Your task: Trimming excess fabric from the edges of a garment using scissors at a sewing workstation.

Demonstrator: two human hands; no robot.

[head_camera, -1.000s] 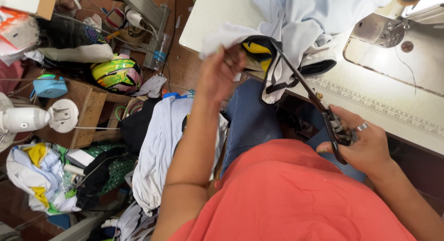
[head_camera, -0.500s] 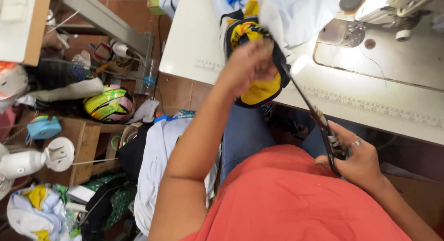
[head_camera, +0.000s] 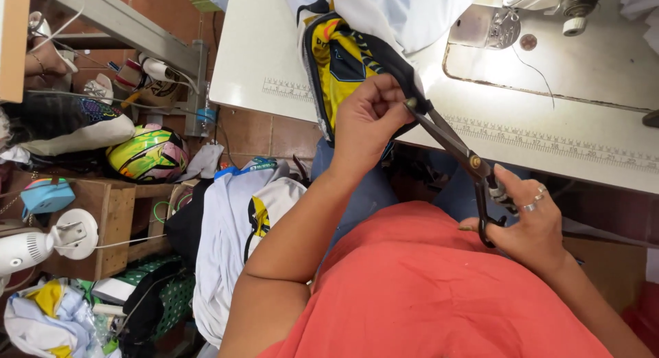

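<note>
The yellow-and-black garment (head_camera: 343, 63) is pinched at the table edge (head_camera: 261, 90) by the left hand (head_camera: 367, 121), scissors (head_camera: 456, 148) gripped in the right hand (head_camera: 532, 221), blades at the black trim, cut seemingly just begun.

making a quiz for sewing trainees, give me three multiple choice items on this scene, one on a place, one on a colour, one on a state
1. Where is the yellow and black fabric garment?
A. on the floor
B. at the edge of the white sewing table
C. on a shelf

2. What colour is the person's top?
A. green
B. white
C. coral red

3. The long dark metal scissors are:
A. lying on the table
B. held in the right hand
C. hanging up

Answers: 1 B, the left hand holds it there; 2 C, red cloth fills the foreground; 3 B, fingers pass through the handles.
</note>
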